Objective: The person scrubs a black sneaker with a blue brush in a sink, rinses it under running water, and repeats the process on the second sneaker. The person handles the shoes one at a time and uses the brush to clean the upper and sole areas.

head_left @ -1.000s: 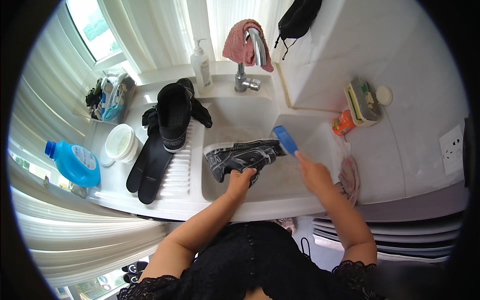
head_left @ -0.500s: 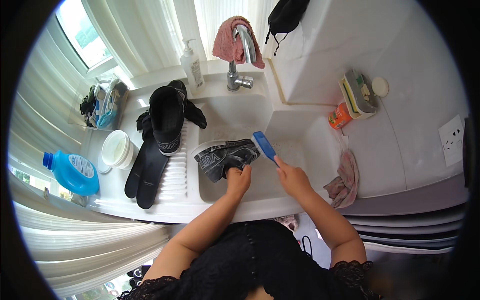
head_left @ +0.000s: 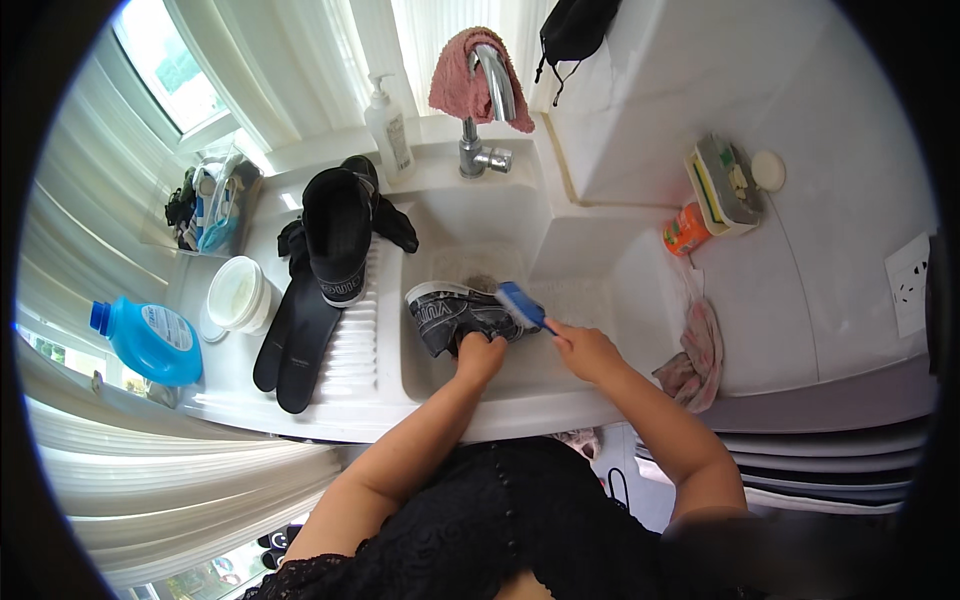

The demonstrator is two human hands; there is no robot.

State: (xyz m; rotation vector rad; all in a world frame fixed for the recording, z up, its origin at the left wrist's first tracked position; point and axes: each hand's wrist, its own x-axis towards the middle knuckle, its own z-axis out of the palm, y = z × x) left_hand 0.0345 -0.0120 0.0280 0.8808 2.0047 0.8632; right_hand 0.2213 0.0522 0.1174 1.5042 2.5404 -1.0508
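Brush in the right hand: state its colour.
The brush is blue, showing best in the head view.

Black shoe (head_left: 436, 312), pale lettering on side, pale sole edge; tipped on its side in white sink (head_left: 480, 222), sole edge facing away from wearer. Blue brush (head_left: 524, 307), pale bristles, slanted, head up-left at shoe's right end; bristle contact unclear.

We count two hands (head_left: 481, 357) (head_left: 588, 353), one blue brush (head_left: 521, 304), at least two black shoes (head_left: 436, 314) (head_left: 336, 235) (overlap keeps us from a firmer total), two insoles (head_left: 310, 350) (head_left: 271, 363), one tap (head_left: 471, 150), one pump bottle (head_left: 389, 135), one blue jug (head_left: 150, 342), one white tub (head_left: 238, 293).
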